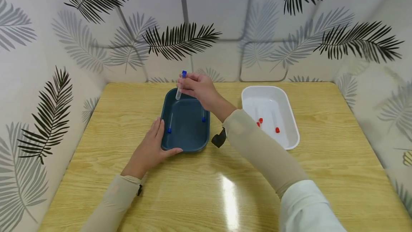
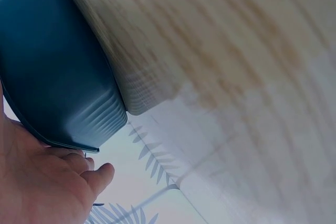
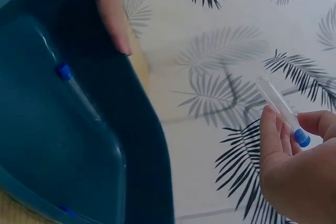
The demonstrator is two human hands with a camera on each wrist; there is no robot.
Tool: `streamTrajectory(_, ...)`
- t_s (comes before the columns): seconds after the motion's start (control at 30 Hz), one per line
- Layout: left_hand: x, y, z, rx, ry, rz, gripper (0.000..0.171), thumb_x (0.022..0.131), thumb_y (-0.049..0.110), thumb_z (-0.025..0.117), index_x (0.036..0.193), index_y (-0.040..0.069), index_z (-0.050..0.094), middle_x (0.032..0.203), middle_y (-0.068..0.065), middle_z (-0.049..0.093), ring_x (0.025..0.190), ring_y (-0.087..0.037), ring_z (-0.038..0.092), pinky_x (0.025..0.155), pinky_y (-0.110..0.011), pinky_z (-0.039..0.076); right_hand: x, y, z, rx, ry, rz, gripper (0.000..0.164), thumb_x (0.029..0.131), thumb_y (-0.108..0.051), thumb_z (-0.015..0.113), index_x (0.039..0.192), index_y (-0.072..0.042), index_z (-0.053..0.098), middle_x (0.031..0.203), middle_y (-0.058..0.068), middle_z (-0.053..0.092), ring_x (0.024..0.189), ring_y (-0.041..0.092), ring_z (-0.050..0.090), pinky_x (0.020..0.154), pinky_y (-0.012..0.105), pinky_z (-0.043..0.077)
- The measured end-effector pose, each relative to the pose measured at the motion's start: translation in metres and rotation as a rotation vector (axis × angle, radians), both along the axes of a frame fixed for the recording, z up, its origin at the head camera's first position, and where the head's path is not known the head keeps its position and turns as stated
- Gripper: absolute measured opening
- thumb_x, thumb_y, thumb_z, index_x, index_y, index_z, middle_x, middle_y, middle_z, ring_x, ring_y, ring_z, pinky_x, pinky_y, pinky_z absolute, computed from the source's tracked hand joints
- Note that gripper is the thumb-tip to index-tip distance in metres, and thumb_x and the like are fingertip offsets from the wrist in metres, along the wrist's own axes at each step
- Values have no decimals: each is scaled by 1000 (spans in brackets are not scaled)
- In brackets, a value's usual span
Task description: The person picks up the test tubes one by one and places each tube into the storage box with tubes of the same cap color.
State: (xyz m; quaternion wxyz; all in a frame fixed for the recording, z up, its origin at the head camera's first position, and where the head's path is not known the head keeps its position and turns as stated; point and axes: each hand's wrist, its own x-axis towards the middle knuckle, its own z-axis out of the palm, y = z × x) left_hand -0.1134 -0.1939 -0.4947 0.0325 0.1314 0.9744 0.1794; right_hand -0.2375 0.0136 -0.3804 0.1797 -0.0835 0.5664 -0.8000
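My right hand pinches a clear test tube with a blue cap between thumb and fingers. The tube is held over the far left part of a dark teal tray, cap up and slightly tilted in the head view. Two more blue-capped tubes lie in this tray, one along the left side and another along the right. My left hand rests against the tray's near left corner. Its straight fingers lie along the left rim, and the thumb touches the front edge.
A white tray stands to the right on the wooden table, holding several red-capped tubes. Leaf-patterned curtain hangs behind the table and along both sides. My right forearm crosses between the two trays.
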Motion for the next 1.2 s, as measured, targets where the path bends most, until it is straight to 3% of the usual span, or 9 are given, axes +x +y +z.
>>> streamTrajectory(0.23,-1,0,0,8,-4,1,117,70,83,45,150,9,1,155,-4,-10,141,-22,-1,109,-47,18,-11,-8,-24,-93,-42,-100,33,91,-6,59,122,4,57,109,17,64,106,29,60,82,30,51)
streamTrajectory(0.4,-1,0,0,8,-4,-11,117,71,81,46,149,8,0,154,-4,-12,141,-23,-3,109,-48,18,-14,-16,-41,-100,-67,-142,30,91,-6,58,119,5,58,108,18,64,101,25,63,81,29,51)
streamTrajectory(0.8,-3,0,-1,10,13,-16,117,70,81,46,149,7,2,155,-12,-2,141,-25,1,108,-49,19,-18,-31,-60,-166,-160,-237,25,90,-5,60,112,6,60,111,21,62,97,24,64,80,28,51)
streamTrajectory(1.07,-2,0,-1,10,12,-7,117,70,82,46,149,9,0,155,-12,-2,141,-25,1,108,-49,20,-18,-38,-73,-140,-214,-244,31,91,-4,59,119,7,56,117,24,59,97,22,65,81,29,51)
streamTrajectory(1.2,1,-2,-1,1,11,-1,118,69,82,46,149,8,1,155,-12,-1,141,-24,0,108,-48,20,-16,-39,-80,-66,-237,-230,33,91,-5,59,121,9,55,114,23,61,98,24,64,81,29,51)
